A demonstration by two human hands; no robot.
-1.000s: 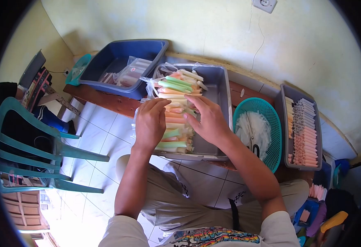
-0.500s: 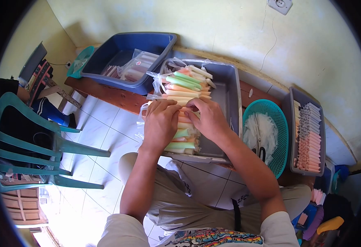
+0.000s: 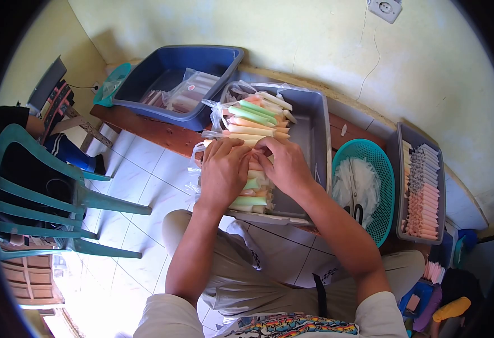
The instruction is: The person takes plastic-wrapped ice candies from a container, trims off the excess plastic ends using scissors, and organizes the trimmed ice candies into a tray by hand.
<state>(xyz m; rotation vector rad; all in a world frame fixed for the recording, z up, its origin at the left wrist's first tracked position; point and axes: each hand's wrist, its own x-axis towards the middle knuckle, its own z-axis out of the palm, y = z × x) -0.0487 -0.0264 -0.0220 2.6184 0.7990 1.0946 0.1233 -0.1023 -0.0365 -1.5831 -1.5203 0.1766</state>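
A grey tray (image 3: 314, 143) holds a pile of sealed plastic tubes in green, orange and cream (image 3: 252, 115). Over the lower half of the pile, my left hand (image 3: 222, 169) lies with its fingers bent and its tips against an orange tube. My right hand (image 3: 283, 163) meets it from the right, thumb and forefinger pinched at the end of that tube. The fingertips of both hands nearly touch. My palms hide part of the pile. Clear plastic ends stick out at the pile's left side.
A blue tub (image 3: 176, 115) with packs stands at the left, on a red-brown bench (image 3: 151, 132). A teal basket (image 3: 383, 217) holds clear plastic and scissors (image 3: 355, 197). Another tray (image 3: 396, 186) of tubes stands at the right. A green chair (image 3: 41, 205) and a seated person are at the left.
My hands were apart above the pile and have come down onto it. My right thumb and forefinger have closed into a pinch. The view has shifted slightly.
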